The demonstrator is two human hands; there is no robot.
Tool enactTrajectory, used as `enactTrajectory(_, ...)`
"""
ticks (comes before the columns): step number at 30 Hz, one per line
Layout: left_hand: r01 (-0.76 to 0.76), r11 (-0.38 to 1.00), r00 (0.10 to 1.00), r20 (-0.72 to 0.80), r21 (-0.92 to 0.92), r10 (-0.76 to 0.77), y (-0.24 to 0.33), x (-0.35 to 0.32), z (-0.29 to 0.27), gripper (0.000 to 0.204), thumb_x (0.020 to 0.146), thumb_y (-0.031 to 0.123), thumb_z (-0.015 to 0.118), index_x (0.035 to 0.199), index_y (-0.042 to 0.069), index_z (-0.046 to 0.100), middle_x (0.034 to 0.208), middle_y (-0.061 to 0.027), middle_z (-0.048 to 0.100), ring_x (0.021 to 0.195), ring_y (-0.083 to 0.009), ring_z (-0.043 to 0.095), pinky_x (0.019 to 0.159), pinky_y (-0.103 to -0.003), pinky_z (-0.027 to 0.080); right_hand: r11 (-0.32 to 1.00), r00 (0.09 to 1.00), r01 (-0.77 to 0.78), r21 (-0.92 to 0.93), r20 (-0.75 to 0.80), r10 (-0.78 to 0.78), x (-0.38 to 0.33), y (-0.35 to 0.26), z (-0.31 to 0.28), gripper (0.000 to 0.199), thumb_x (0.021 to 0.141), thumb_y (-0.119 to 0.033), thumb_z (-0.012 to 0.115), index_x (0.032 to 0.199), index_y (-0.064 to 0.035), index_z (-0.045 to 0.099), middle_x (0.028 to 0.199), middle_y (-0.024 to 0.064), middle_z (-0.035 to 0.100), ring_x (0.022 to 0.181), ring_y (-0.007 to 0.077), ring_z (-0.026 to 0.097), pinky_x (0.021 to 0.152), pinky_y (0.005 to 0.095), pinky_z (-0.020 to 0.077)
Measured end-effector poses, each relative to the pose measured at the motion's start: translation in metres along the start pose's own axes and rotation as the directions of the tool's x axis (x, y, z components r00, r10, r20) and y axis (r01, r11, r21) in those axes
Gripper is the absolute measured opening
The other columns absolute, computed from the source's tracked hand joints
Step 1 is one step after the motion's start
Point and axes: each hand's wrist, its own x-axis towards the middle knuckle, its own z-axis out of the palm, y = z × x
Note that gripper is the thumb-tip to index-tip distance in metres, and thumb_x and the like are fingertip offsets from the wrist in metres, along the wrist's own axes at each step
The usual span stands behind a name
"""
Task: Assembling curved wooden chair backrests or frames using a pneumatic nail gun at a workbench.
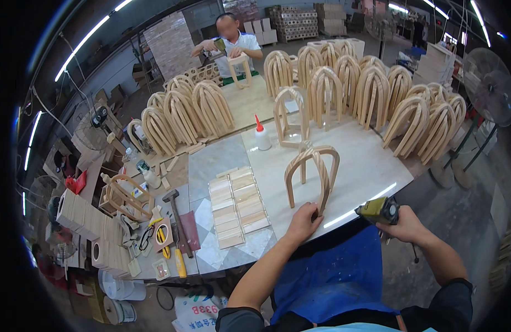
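A: From my screen I see a big workshop. The landmark is the pale worktable (371, 160) in the middle.

B: What is around it?

A: Beyond the far end of the table, stacked crates (293, 22) stand on a grey concrete floor (471, 216). To the right of the table stands a large fan (490, 88) on a pole. Left of the table, a dim wall (109, 66) with shelves and clutter.

B: And the light?

A: Long tube lamps (84, 41) run above the table's left side, and more (479, 22) on the right. They look bright; the floor near the table looks dull.
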Motion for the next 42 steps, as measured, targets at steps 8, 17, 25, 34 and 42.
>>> enactTrajectory(8,0.005,0.999,0.999,-0.032,0.04,-0.004,-0.007,0.013,0.006,0.017,0.086,0.006,0.075,0.102,0.005,0.07,0.084,-0.0128,0.063,0.075,-0.0294,0.062,0.069,-0.039,0.05,0.558,0.96,-0.271,0.784,0.26,0.102,0.045,0.048,0.043,0.035,0.099,-0.028,0.071,0.119,0.0006,0.068,0.062,-0.0024,0.056,0.047,0.0071,0.05,0.045,0.0244,0.0395)
enactTrajectory(17,0.171,0.983,0.985,0.006,-0.059,-0.171,-0.01,0.021,0.024,0.027,0.088,0.002,0.08,0.113,-0.003,0.069,0.109,-0.0106,0.067,0.098,-0.0186,0.068,0.084,-0.03,0.056,0.122,0.876,-0.482,0.868,0.479,0.055,0.083,0.084,0.077,0.033,0.102,-0.03,0.066,0.112,0.0018,0.067,0.064,-0.0076,0.042,0.053,0.0041,0.042,0.047,0.0226,0.0363)
enactTrajectory(25,0.165,0.986,0.986,0.025,0.008,-0.165,-0.011,0.005,0.017,0.035,0.09,-0.008,0.073,0.123,-0.005,0.063,0.119,-0.0114,0.064,0.11,-0.0196,0.065,0.098,-0.034,0.053,0.089,0.864,-0.502,0.86,0.502,0.029,0.086,0.082,0.098,0.03,0.099,-0.029,0.071,0.104,0.0006,0.068,0.064,-0.0054,0.047,0.052,0.005,0.043,0.047,0.0234,0.0376)
enactTrajectory(34,0.095,0.995,0.995,0.023,0.034,-0.095,-0.014,0.009,0.015,0.036,0.089,-0.009,0.074,0.123,-0.003,0.064,0.116,-0.0118,0.067,0.108,-0.0195,0.066,0.098,-0.033,0.052,0.063,0.847,-0.531,0.845,0.53,0.034,0.092,0.081,0.1,0.027,0.098,-0.029,0.072,0.099,-0.0019,0.068,0.064,-0.0052,0.049,0.051,0.0052,0.044,0.047,0.0235,0.0388)
enactTrajectory(42,0.09,0.995,0.996,0.024,0.033,-0.091,-0.016,0.009,0.016,0.037,0.09,-0.009,0.073,0.124,-0.003,0.063,0.117,-0.0126,0.067,0.11,-0.02,0.065,0.099,-0.034,0.053,0.175,0.839,-0.543,0.821,0.541,0.061,0.096,0.078,0.1,0.045,0.1,-0.038,0.068,0.118,0.0029,0.066,0.061,-0.0066,0.041,0.047,0.0033,0.043,0.044,0.0221,0.0368)
